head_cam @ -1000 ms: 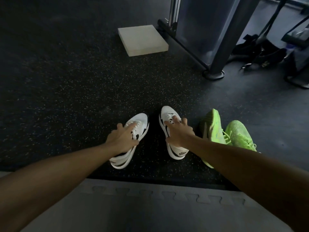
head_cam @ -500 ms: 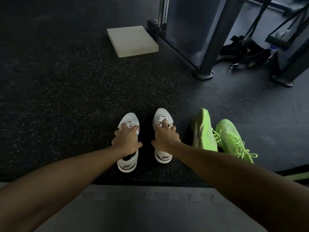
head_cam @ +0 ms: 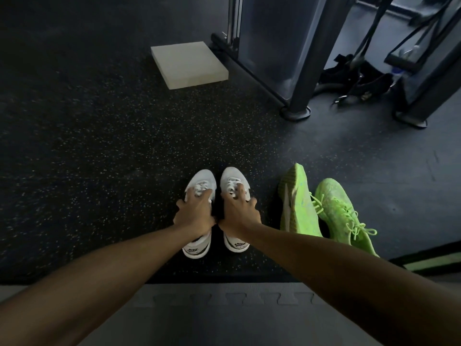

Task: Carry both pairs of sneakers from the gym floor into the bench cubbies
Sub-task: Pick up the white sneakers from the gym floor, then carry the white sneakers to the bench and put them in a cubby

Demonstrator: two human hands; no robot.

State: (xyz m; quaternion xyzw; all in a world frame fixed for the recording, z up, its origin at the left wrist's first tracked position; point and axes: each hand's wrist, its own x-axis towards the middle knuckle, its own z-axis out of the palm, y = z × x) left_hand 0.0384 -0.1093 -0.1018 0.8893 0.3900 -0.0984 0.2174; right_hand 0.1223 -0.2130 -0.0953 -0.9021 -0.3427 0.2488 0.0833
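Left hand (head_cam: 195,214) grips one white sneaker (head_cam: 202,179), right hand (head_cam: 240,213) its mate (head_cam: 232,176), side by side.

White sneakers (head_cam: 208,182) midsections hidden under hands; green sneaker (head_cam: 299,203) heel behind right forearm.

White sneakers (head_cam: 219,186) upright, neon-green pair (head_cam: 324,208) beside — floor
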